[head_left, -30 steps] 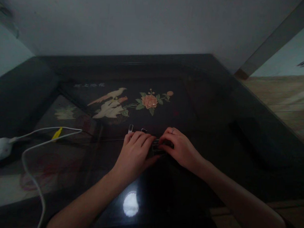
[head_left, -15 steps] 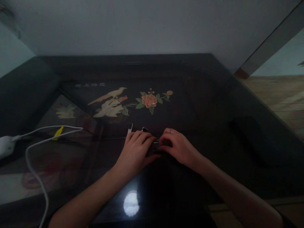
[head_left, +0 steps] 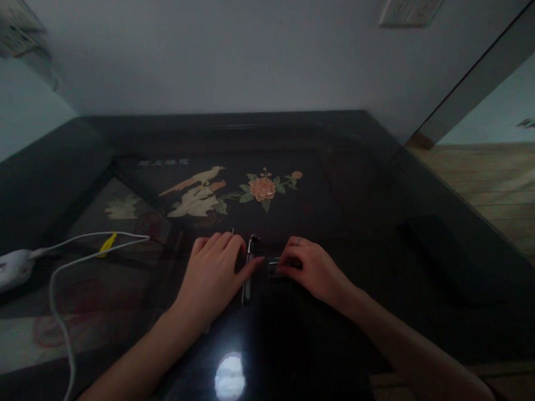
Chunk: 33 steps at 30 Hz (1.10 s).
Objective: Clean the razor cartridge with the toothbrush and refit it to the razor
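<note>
Dim light covers a glossy dark bench (head_left: 360,186) with inlaid flower (head_left: 262,188). Left hand (head_left: 212,274) pinches a thin metal piece (head_left: 248,270); right hand (head_left: 311,269) is clenched on a small dark object (head_left: 277,270) just beside it. On such smooth surface the small parts could slip, I think

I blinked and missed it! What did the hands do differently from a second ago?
The left hand slid left, away from the right hand, uncovering a thin metal piece by its thumb. The hands were touching before; now a gap shows. The right hand still pinches a small dark object. The white cable and table stayed put.
</note>
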Each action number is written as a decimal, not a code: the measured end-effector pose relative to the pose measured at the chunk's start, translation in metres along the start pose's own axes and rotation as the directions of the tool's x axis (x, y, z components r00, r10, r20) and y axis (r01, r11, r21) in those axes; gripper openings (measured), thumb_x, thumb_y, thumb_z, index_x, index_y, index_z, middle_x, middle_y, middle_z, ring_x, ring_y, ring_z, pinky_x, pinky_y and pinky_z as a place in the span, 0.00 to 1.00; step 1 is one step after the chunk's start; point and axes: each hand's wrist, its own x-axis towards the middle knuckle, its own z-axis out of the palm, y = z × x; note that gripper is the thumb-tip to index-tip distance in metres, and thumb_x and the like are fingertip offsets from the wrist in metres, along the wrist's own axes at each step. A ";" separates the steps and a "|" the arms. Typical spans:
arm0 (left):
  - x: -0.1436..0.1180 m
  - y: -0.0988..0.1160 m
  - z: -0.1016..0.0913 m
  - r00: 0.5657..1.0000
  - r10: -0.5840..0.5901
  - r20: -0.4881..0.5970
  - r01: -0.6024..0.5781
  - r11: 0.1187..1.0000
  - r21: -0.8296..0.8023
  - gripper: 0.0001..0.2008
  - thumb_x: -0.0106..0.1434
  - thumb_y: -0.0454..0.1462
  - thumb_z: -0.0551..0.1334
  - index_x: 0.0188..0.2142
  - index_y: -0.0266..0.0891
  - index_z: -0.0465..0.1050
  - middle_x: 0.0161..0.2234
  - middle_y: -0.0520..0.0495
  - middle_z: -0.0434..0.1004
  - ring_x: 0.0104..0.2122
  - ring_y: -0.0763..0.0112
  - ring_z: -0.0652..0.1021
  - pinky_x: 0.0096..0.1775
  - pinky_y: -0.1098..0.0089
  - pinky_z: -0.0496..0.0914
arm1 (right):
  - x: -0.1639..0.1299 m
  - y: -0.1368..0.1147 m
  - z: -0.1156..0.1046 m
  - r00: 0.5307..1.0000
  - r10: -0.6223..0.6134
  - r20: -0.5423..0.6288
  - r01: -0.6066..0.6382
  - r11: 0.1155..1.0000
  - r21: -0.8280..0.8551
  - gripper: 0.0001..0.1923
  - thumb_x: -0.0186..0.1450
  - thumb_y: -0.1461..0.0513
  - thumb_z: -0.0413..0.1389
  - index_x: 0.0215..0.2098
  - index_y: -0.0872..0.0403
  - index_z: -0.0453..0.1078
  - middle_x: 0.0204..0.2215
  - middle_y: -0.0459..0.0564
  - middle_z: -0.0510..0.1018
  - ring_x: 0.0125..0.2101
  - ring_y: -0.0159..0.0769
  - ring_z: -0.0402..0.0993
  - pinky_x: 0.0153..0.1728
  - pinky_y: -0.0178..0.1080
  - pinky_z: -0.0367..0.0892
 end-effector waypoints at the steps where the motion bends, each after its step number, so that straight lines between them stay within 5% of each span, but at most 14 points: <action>1: 0.000 0.000 -0.001 0.999 -0.019 0.031 0.018 0.999 0.047 0.14 0.65 0.46 0.58 0.32 0.37 0.70 0.33 0.44 0.77 0.37 0.57 0.76 0.40 0.60 0.62 | 0.000 -0.001 -0.002 1.000 -0.002 -0.006 0.002 1.000 0.024 0.05 0.57 0.70 0.63 0.26 0.56 0.74 0.29 0.46 0.72 0.31 0.32 0.70 0.33 0.35 0.63; 8: -0.001 0.007 0.004 0.979 0.003 0.202 -0.017 0.997 0.069 0.12 0.67 0.40 0.53 0.30 0.37 0.69 0.32 0.41 0.78 0.36 0.55 0.77 0.39 0.59 0.64 | 0.003 -0.003 -0.019 0.992 0.109 -0.070 -0.069 0.902 0.425 0.04 0.56 0.65 0.65 0.25 0.56 0.74 0.24 0.44 0.75 0.27 0.31 0.71 0.31 0.35 0.64; 13: 0.001 0.007 -0.002 0.970 -0.058 0.236 0.119 0.960 -0.253 0.08 0.68 0.39 0.51 0.33 0.40 0.64 0.29 0.48 0.75 0.28 0.65 0.76 0.30 0.68 0.62 | 0.002 -0.004 -0.035 0.969 0.226 -0.104 -0.078 0.675 0.734 0.11 0.51 0.60 0.69 0.23 0.55 0.73 0.21 0.41 0.72 0.21 0.26 0.65 0.24 0.32 0.61; 16: -0.003 0.010 -0.006 0.961 0.042 0.272 0.125 0.813 -0.569 0.07 0.68 0.40 0.51 0.36 0.41 0.62 0.26 0.53 0.72 0.25 0.70 0.74 0.29 0.72 0.63 | -0.002 -0.007 -0.044 0.963 0.252 -0.095 -0.039 0.481 0.876 0.13 0.50 0.59 0.70 0.20 0.55 0.71 0.25 0.42 0.73 0.23 0.25 0.66 0.25 0.30 0.63; 20: -0.008 0.017 -0.010 0.952 0.088 0.293 0.156 0.685 -0.712 0.08 0.69 0.40 0.50 0.42 0.40 0.63 0.31 0.52 0.75 0.29 0.70 0.75 0.32 0.72 0.65 | -0.007 -0.012 -0.047 0.973 0.221 0.062 -0.117 0.250 0.961 0.13 0.50 0.60 0.70 0.20 0.55 0.71 0.30 0.43 0.73 0.30 0.27 0.72 0.31 0.31 0.69; 25: -0.008 0.019 -0.012 0.969 0.066 0.240 0.142 0.644 -0.752 0.09 0.69 0.40 0.50 0.41 0.41 0.65 0.33 0.51 0.75 0.32 0.71 0.74 0.33 0.73 0.66 | -0.011 -0.016 -0.043 0.970 0.200 0.139 -0.183 0.218 0.959 0.12 0.52 0.60 0.69 0.21 0.57 0.71 0.34 0.45 0.73 0.31 0.30 0.74 0.32 0.34 0.74; 33: -0.010 0.020 -0.009 0.971 0.009 0.240 0.180 0.631 -0.754 0.09 0.68 0.41 0.51 0.40 0.41 0.65 0.32 0.51 0.74 0.31 0.70 0.74 0.32 0.72 0.67 | -0.012 -0.022 -0.039 0.967 0.237 0.093 -0.144 0.207 0.968 0.12 0.53 0.62 0.68 0.20 0.56 0.70 0.33 0.45 0.73 0.30 0.28 0.72 0.30 0.33 0.74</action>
